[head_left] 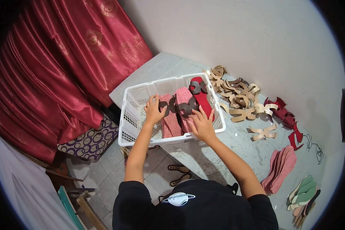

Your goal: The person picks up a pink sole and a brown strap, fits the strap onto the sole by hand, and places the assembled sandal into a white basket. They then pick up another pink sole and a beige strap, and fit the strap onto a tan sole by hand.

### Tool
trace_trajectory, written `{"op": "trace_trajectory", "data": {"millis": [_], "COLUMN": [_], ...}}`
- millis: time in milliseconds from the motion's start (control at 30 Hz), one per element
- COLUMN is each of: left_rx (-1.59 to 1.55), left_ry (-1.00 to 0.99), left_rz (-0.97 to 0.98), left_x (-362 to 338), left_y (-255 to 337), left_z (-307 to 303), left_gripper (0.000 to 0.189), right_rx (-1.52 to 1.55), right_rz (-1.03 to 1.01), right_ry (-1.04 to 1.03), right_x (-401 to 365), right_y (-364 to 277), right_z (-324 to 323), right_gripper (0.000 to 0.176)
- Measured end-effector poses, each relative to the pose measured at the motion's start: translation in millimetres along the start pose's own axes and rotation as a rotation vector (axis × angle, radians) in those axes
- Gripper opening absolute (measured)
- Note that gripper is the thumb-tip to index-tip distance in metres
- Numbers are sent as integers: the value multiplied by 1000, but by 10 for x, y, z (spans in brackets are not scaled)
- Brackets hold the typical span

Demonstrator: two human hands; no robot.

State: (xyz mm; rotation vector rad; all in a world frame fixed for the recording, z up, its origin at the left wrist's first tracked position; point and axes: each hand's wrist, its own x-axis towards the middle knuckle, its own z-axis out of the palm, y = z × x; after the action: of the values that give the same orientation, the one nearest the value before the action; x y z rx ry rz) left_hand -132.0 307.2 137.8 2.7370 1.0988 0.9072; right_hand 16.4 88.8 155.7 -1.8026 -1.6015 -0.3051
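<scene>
Inside a white plastic basket [132, 140] lie sandals with pink speckled soles and dark brown cut-out straps. My left hand [154, 112] is at the left pink sandal [171, 126], its fingers apart and its thumb close to the dark strap [167, 107]. Over the lower end of the right pink sandal [184, 94], my right hand [204, 125] has its fingers spread, the fingertips by that sandal's strap [186, 108]. A red sandal [204, 101] with a dark strap rests against the basket's right side. My right hand hides part of the soles.
On the grey table [214, 163], beige and gold straps [237, 96] are piled behind the basket. Dark red straps [285, 117], stacked pink soles [281, 168] and green soles [304, 191] lie to the right. A red curtain [76, 65] hangs at left; sandals [179, 168] are on the floor.
</scene>
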Motion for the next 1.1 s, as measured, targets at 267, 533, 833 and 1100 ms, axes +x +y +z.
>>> {"op": "trace_trajectory", "data": {"millis": [267, 533, 833, 1100], "left_rx": [-36, -399, -1171, -1167], "left_ry": [65, 186, 83, -137], "left_rz": [-4, -413, -664, -704], "left_x": [1, -44, -59, -49], "left_y": [162, 7, 47, -203], "left_z": [-105, 114, 66, 61], "left_gripper": [82, 73, 37, 33], "right_rx": [44, 57, 42, 41], "right_rz": [-14, -96, -179, -143], "right_ry": [80, 95, 104, 50], "right_x": [-8, -110, -117, -107], "right_y": [12, 59, 91, 93], "right_z": [-11, -23, -17, 0], "right_gripper": [25, 23, 25, 27]}}
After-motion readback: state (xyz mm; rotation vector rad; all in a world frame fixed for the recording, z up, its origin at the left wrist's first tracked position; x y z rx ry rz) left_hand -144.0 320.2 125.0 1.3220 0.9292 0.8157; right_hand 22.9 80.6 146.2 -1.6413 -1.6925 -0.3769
